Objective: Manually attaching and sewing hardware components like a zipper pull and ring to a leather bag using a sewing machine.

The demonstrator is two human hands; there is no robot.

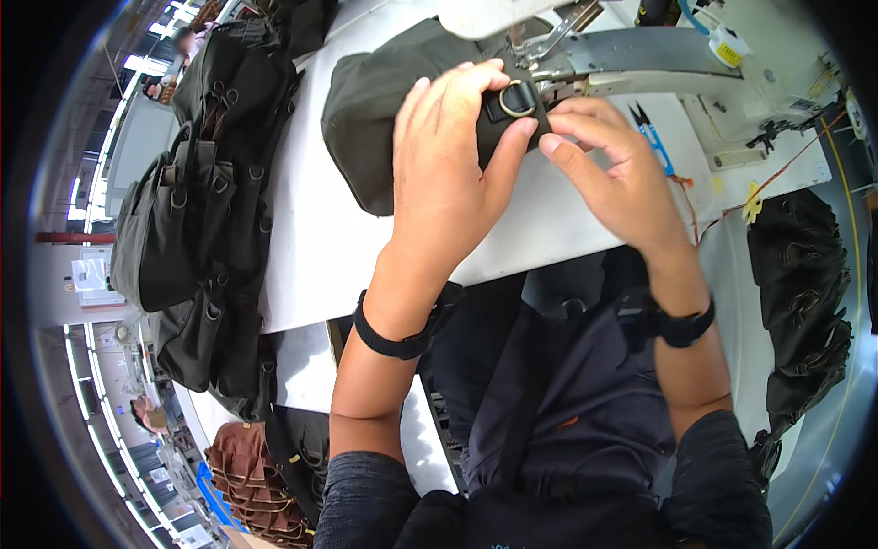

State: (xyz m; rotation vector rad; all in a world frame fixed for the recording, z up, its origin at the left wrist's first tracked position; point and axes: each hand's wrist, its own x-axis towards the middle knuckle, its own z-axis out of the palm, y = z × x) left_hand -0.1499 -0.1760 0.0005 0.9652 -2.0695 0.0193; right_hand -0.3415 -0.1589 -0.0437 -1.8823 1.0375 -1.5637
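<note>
A dark olive fabric bag (366, 101) lies on the white table under the head of a sewing machine (640, 55). Across its right part rests my left hand (444, 151), fingers over the fabric and thumb beside a black tab (523, 95) with a metal D-ring (504, 102). The tab sits close to the machine's needle area. At the bag's right edge, my right hand (608, 160) has its fingers bent and its thumb near the left thumb, gripping the edge; the fingertips are partly hidden. Blue-handled thread snips (653, 146) lie just right of that hand.
Dark bags with rings (215, 174) are heaped along the table's left side. More dark pieces (800, 293) hang at the right. A brown stack (261, 480) stands at lower left. An orange cord (786, 169) runs over the machine bed, and the white table edge (503, 270) is before me.
</note>
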